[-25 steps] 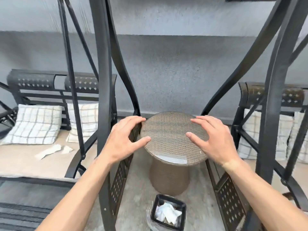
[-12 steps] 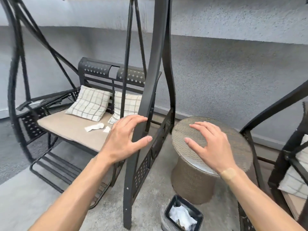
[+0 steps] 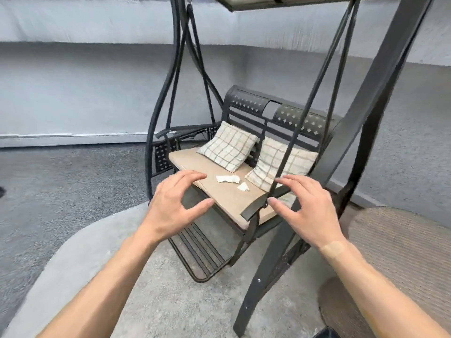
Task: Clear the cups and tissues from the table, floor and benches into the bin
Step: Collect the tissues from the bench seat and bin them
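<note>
1. At 5 o'clock, at the bottom edge, a dark corner of the bin [image 3: 327, 333] just shows.
2. The left hand [image 3: 170, 211] hovers at centre, fingers spread and loosely bent, holding nothing.
3. The right hand [image 3: 305, 211] hovers at 3 o'clock of it, fingers likewise spread, empty.
4. Beyond both hands, the swing bench [image 3: 219, 189] carries two white tissues: a larger tissue [image 3: 227, 178] and, at its 4 o'clock, a smaller tissue [image 3: 243, 187].
5. Farther, at 12 o'clock, two checked cushions [image 3: 228, 148] lean on the backrest.
</note>
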### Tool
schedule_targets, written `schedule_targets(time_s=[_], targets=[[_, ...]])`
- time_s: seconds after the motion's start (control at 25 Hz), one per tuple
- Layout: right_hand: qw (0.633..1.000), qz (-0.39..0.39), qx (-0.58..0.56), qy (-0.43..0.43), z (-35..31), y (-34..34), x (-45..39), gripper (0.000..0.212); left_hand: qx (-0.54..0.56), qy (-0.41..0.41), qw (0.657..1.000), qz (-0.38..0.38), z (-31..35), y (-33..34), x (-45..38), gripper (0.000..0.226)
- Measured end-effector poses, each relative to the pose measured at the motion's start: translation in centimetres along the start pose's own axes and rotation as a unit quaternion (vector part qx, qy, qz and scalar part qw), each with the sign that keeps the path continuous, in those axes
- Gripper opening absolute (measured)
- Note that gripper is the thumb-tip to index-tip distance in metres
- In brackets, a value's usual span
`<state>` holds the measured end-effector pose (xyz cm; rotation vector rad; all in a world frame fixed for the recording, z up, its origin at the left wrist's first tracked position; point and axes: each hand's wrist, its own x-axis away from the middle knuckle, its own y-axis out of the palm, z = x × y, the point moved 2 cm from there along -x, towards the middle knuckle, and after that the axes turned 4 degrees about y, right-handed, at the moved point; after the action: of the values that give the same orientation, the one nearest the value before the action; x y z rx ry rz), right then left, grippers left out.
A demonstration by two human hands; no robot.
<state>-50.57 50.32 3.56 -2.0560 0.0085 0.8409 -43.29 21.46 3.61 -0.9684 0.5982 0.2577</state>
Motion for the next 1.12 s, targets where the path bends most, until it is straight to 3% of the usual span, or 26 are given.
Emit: schedule_targets(time_s=[0.24,0.52,0.8,1.12], targets=[[0.999,0.001,-0.013,-0.034,-7.5,8.3,-5.6,0.052,-0.048,-0.013,0.999,-0.014,-9.9,-4.6,0.3,0.055],[1.0,-0.011,0.009,0.019,-9.6,14.6,-9.9,0.051,-0.013,-0.005,1.0,-0.008,-18.8,-5.5,-3.4,0.055],[0.998,-0.024,0.012,0.051,-7.0,21.3,-16.9,0.05,0.011,-0.005,1.0,-0.021,-26.1,-1.5,-9.8,0.052],[0.994,-0.035,-0.002,0.103,0.4,27.7,-28.6,0.05,0.037,0.004,0.998,-0.044,-34.6,4.8,-23.3,0.048]])
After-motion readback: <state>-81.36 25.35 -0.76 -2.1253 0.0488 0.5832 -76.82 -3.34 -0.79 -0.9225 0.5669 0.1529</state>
